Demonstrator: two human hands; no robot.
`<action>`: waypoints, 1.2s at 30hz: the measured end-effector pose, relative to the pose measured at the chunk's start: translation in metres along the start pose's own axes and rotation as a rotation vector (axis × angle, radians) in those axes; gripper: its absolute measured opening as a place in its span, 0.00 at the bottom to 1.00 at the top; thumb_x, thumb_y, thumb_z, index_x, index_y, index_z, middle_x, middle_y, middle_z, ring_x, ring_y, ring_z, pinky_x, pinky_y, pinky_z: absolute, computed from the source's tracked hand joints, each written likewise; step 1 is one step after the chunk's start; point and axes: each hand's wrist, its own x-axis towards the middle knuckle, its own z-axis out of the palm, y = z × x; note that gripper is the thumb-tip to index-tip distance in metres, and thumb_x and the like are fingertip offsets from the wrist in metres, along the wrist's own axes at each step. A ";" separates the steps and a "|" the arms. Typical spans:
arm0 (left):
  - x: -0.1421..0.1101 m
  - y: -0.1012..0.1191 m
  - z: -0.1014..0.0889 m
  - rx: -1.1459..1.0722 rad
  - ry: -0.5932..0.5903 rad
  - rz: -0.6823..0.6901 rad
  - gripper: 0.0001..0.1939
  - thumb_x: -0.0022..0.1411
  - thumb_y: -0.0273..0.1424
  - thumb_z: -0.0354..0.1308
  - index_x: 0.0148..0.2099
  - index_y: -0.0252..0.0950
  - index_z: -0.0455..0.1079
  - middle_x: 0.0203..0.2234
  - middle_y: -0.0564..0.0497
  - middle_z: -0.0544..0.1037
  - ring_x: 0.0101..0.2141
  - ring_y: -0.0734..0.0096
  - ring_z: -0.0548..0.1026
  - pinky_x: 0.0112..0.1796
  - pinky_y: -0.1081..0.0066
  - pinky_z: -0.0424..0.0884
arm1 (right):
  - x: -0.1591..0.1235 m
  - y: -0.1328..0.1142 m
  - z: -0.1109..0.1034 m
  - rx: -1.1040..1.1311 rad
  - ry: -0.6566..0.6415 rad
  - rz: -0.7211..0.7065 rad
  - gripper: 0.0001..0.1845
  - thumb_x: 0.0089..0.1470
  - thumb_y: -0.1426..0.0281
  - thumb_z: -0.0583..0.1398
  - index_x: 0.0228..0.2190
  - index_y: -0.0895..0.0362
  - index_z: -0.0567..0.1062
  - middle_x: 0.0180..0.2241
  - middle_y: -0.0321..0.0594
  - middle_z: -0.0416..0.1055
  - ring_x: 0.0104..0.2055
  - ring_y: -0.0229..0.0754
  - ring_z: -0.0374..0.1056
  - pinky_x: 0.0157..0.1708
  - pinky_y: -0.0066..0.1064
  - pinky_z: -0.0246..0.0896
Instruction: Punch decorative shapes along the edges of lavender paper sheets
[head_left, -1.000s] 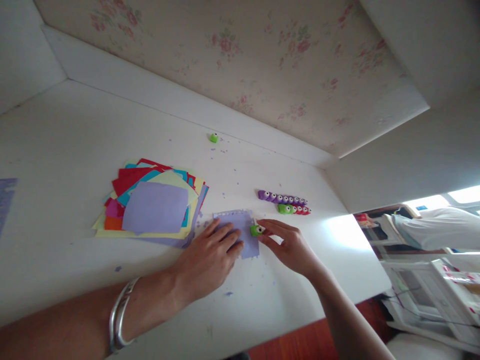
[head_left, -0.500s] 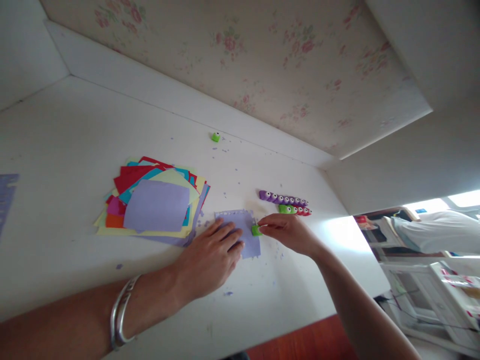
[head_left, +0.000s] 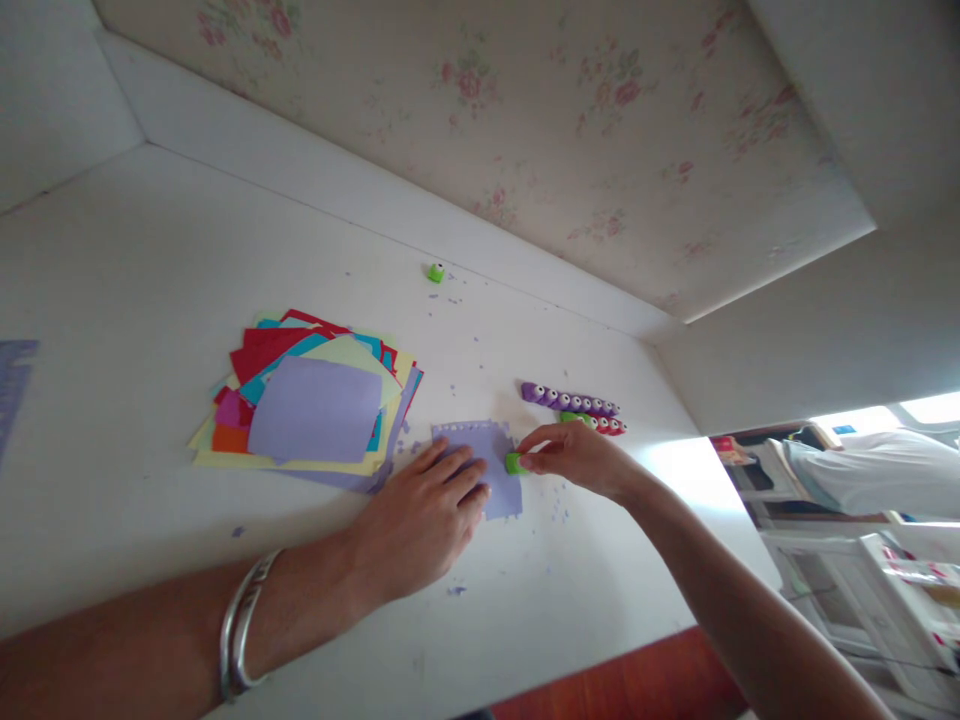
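The surface [head_left: 172, 250] is plain white, and past its far edge a beige panel [head_left: 540, 130] carries a pattern of pink roses with grey-green leaves. Near that far edge, a bright green piece [head_left: 436, 273] bears a white eye with a dark pupil. Toward the right edge, purple pieces [head_left: 571, 401] repeat white, dark-centred eyes beside red ones [head_left: 611, 426]. Another green punch [head_left: 513, 463] sits against a lilac sheet [head_left: 504, 495]. The paper pile [head_left: 315, 410] mixes lilac, pale yellow, red, blue, orange, magenta and pale green. Beyond the near edge, the floor [head_left: 615, 685] is reddish brown.
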 end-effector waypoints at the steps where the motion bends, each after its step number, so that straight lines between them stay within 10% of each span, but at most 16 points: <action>1: 0.000 0.000 0.000 -0.008 0.000 -0.003 0.14 0.71 0.33 0.51 0.54 0.37 0.72 0.55 0.48 0.74 0.57 0.58 0.67 0.62 0.54 0.52 | 0.001 -0.002 -0.001 -0.019 -0.003 0.011 0.09 0.50 0.62 0.67 0.32 0.53 0.83 0.24 0.38 0.80 0.24 0.40 0.74 0.20 0.27 0.63; 19: 0.001 0.001 -0.002 -0.065 0.017 -0.022 0.13 0.69 0.31 0.53 0.53 0.37 0.73 0.54 0.49 0.75 0.56 0.59 0.68 0.62 0.54 0.53 | 0.009 -0.013 -0.005 -0.154 -0.013 0.028 0.07 0.47 0.62 0.69 0.29 0.52 0.84 0.21 0.35 0.77 0.19 0.36 0.67 0.16 0.26 0.56; 29: -0.001 0.000 -0.002 -0.042 0.013 -0.008 0.13 0.70 0.32 0.52 0.53 0.38 0.73 0.54 0.49 0.75 0.56 0.59 0.68 0.61 0.55 0.54 | -0.009 -0.017 -0.003 -0.162 -0.012 -0.164 0.14 0.56 0.65 0.64 0.46 0.47 0.81 0.44 0.38 0.81 0.34 0.40 0.78 0.30 0.28 0.73; 36: -0.001 0.000 0.001 -0.026 0.041 -0.004 0.13 0.70 0.32 0.52 0.53 0.38 0.73 0.53 0.49 0.75 0.56 0.59 0.68 0.61 0.55 0.53 | -0.021 -0.017 0.014 -0.278 0.135 -0.245 0.10 0.56 0.69 0.63 0.40 0.51 0.82 0.39 0.40 0.80 0.33 0.40 0.76 0.33 0.31 0.74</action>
